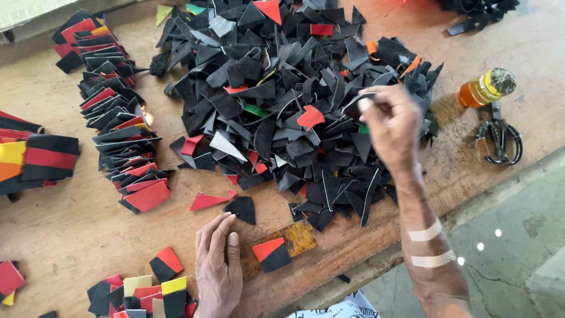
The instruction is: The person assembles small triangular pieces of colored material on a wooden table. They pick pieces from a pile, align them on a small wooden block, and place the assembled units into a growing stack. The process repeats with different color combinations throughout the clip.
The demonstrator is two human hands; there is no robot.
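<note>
Pinching a thin dark scrap (360,100) between thumb and fingertips, the right hand (393,126) hovers over the right-hand flank of a big heap of black cut-offs (282,100), holding the piece just above the pile. The scrap looks like a narrow curved sliver with a pale edge, its long axis running roughly left to right, sticking out leftward from the fingers toward the middle of the heap; motion blur hides its exact outline. The right forearm, with two pale strips of tape (432,244) across it, reaches in from the lower right. The left hand (219,268) lies flat and palm-down on the wooden table (70,229) near the front edge, fingers together and gripping nothing, well apart from the held scrap. Just to its right sits a joined red-and-black piece (269,253) on a worn rusty plate (300,237), so the left hand is the nearer one to that spot, and the held scrap lies up and to the right of it. Single red (206,201) and black (242,208) offcuts lie between heap and plate. Farther left a long row of stacked red and black pieces (118,123) runs front to back, with small finished squares (147,288) at the front. At the far right stand an amber bottle (485,87) and scissors (500,138).
</note>
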